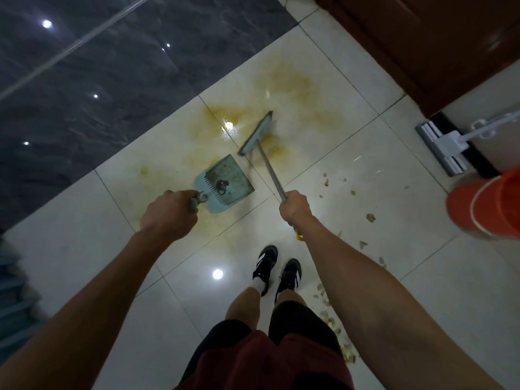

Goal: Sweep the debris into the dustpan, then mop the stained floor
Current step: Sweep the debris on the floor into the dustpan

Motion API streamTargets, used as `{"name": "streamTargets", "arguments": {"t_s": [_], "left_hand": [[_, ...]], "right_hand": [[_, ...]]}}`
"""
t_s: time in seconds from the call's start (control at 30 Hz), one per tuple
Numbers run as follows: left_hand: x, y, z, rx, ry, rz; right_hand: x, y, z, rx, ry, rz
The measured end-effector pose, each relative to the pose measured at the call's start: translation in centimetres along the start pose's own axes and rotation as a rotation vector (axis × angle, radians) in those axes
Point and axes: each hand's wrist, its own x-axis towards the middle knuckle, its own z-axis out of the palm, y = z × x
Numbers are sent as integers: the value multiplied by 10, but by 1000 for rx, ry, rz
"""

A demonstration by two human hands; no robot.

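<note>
My left hand (168, 213) grips the handle of a light blue dustpan (225, 182) that rests on the white tiled floor, its mouth facing the broom. My right hand (295, 208) grips the metal handle of a broom whose blue head (256, 133) sits on the floor just beyond the dustpan. A yellow-brown stain (284, 80) spreads over the tiles around and beyond the broom head. Several pale bits of debris (371, 217) lie scattered to the right of my right arm and down past my feet. A small dark clump lies inside the dustpan.
A flat mop (441, 147) leans at the right by a brown wooden cabinet (422, 38). An orange bucket (484, 205) stands at the right edge. Dark glossy tiles (98, 80) fill the upper left. My feet in black shoes (277, 270) stand just behind the dustpan.
</note>
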Motion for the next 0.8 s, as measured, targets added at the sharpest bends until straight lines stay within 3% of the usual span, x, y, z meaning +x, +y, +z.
{"name": "streamTargets", "arguments": {"t_s": [0.4, 0.8], "left_hand": [[5, 12, -1, -54, 3, 66], [-17, 43, 6, 35, 12, 199]], "right_hand": [[-19, 25, -6, 72, 53, 118], [-78, 99, -18, 125, 108, 257]]}}
